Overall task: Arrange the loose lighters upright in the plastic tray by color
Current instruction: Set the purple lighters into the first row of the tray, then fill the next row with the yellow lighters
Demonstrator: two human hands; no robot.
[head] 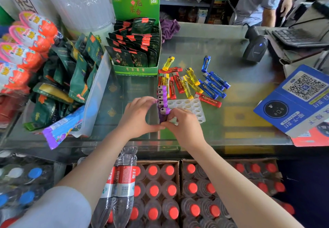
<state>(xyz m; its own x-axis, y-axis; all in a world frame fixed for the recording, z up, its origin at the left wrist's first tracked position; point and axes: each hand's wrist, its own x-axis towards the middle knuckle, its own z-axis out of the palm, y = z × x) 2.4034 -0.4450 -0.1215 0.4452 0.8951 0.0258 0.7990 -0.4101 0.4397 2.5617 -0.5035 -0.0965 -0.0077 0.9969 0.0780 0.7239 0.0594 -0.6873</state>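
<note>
A white plastic tray (193, 107) with round holes lies on the glass counter. Several purple lighters (162, 96) stand upright in its left column. My right hand (183, 124) pinches the nearest purple lighter (164, 114) at the tray's front left corner. My left hand (138, 116) rests against the tray's left side, fingertips touching the purple row. Beyond the tray lie loose red lighters (175, 85), yellow lighters (191, 83) and blue lighters (214, 84), all flat on the counter.
A green box of tea packets (137, 49) stands just behind the lighters. Snack bags (71, 74) fill a bin at left. At right are a barcode scanner (254, 47), a keyboard (297, 37) and a blue QR sign (299, 99). Another person (261, 1) stands beyond the counter.
</note>
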